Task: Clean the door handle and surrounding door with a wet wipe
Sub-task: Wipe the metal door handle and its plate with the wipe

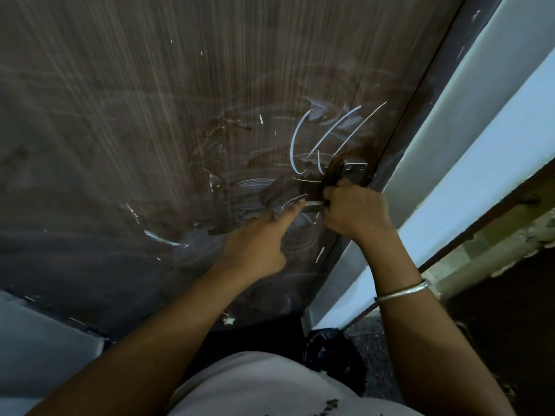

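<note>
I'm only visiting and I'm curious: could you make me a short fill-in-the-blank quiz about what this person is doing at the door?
The left hand stretches its ____ finger toward the door handle.
The right hand is curled round that handle, a bangle on its ____.
The curved streaks on the door are ____ in colour.
Missing words: index; wrist; white.

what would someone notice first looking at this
The bright white curved marks on the dark door, just above the metal door handle. Next, the right hand gripping that handle at the door's edge, while the left hand points an index finger beside it.
</note>
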